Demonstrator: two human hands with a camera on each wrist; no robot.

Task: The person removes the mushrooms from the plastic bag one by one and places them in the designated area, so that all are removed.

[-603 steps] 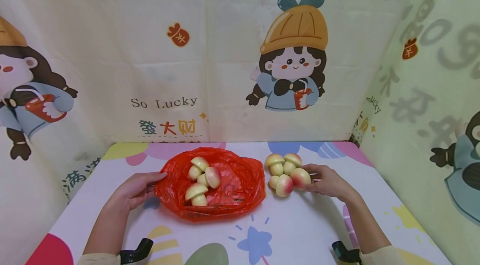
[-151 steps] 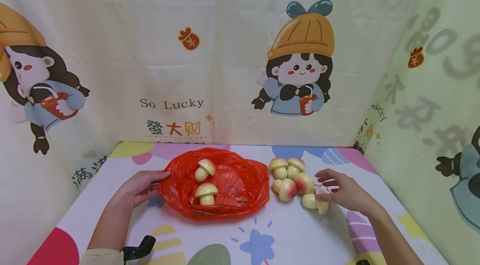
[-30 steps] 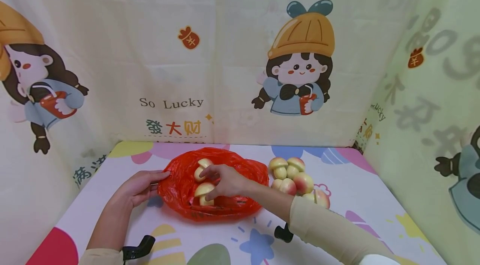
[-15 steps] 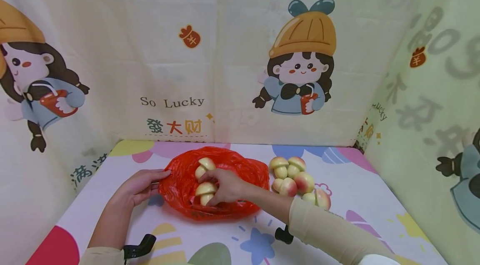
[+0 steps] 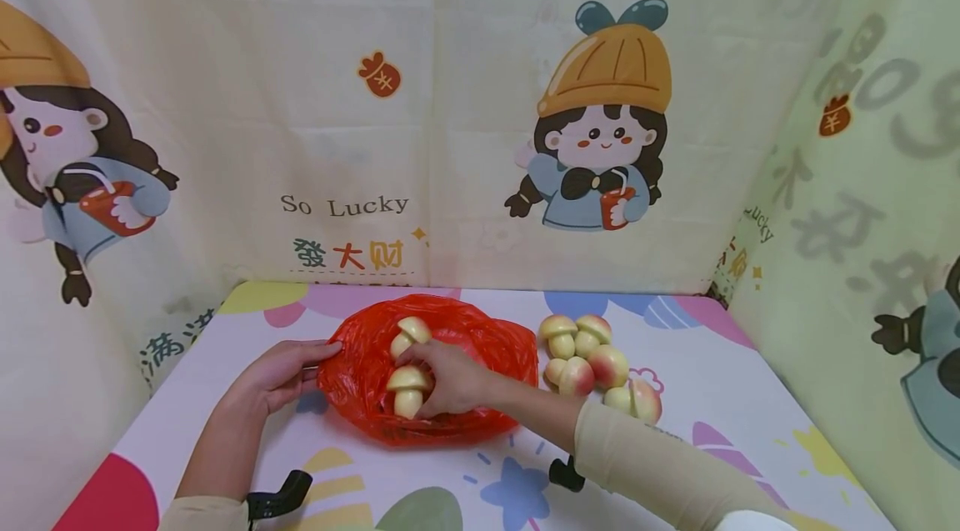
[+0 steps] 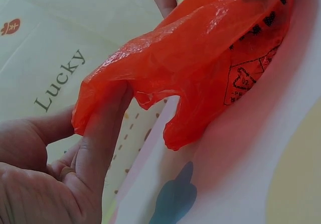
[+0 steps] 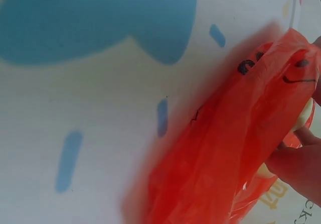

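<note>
Mushroom inside the red bag, near the counter's far edge, sits pinched by the right hand; the left hand pinches the bag's left rim.

I grip an upright cream mushroom inside the crinkled red bag; a second mushroom tilts behind it. Five mushrooms, mostly pink-tinged, cluster beside the bag.
</note>
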